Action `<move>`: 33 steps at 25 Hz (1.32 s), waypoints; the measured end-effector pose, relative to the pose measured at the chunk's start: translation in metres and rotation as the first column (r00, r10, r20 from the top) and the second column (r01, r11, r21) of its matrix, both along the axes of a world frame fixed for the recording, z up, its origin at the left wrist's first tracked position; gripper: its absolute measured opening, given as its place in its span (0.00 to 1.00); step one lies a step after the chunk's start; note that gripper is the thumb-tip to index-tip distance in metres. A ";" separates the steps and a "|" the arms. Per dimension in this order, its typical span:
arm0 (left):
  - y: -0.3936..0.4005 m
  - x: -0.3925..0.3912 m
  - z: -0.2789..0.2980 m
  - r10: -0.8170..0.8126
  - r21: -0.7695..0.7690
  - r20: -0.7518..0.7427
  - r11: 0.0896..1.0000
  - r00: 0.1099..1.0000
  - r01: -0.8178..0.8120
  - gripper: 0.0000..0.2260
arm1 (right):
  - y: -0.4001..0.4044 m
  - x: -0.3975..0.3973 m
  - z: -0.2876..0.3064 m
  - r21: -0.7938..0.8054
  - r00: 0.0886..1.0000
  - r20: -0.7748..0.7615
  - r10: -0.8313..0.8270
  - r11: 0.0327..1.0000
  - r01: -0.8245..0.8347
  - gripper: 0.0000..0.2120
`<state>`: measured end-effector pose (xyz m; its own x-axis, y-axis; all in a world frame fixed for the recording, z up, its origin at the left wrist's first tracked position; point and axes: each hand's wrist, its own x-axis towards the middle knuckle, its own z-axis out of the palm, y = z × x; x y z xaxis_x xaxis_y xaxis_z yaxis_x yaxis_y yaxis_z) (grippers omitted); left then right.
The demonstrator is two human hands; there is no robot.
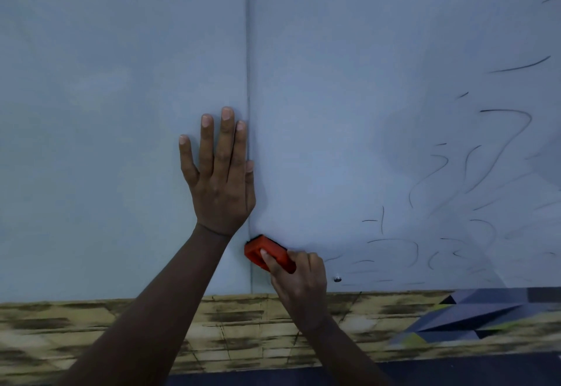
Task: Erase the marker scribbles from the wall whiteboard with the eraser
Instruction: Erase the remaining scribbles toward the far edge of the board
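Observation:
A pale grey whiteboard (318, 81) fills the wall, with a vertical seam (248, 81) between two panels. My left hand (220, 179) lies flat on the board, fingers straight and pointing up, just left of the seam. My right hand (299, 279) grips a red eraser (267, 252), which is pressed to the board near its bottom edge, right beside the seam. Black marker scribbles (473, 173) cover the right part of the board. The area around both hands looks wiped.
Below the board runs a wall with a yellowish wood-block pattern (91, 331). A dark grey angular patterned area (473, 315) sits at the lower right. A small metal screw (337, 279) is near the board's bottom edge, right of my right hand.

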<state>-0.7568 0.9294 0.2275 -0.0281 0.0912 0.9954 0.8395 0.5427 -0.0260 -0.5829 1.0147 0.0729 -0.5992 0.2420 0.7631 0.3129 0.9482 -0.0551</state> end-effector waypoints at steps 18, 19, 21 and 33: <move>-0.001 0.001 -0.002 0.003 -0.010 -0.011 1.000 1.000 -0.003 0.25 | 0.029 0.025 -0.071 0.138 0.840 0.513 0.176 0.949 -0.283 0.16; -0.001 0.001 -0.002 0.005 -0.010 -0.013 1.000 1.000 -0.005 0.25 | 0.029 0.026 -0.069 0.129 0.841 0.515 0.165 0.955 -0.266 0.15; -0.001 0.000 -0.003 0.001 -0.008 -0.011 1.000 1.000 -0.001 0.25 | 0.026 0.029 -0.060 0.084 0.869 0.472 0.147 0.974 -0.211 0.17; -0.001 -0.001 -0.009 0.035 -0.052 0.003 0.998 0.999 -0.034 0.29 | 0.050 0.055 0.004 -0.250 0.966 -0.178 -0.185 0.958 0.138 0.23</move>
<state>-0.7579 0.9280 0.2190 -0.0364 0.1415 0.9893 0.8204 0.5694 -0.0512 -0.5284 1.0644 0.0773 -0.3802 0.5086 0.7725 0.4211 0.8388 -0.3450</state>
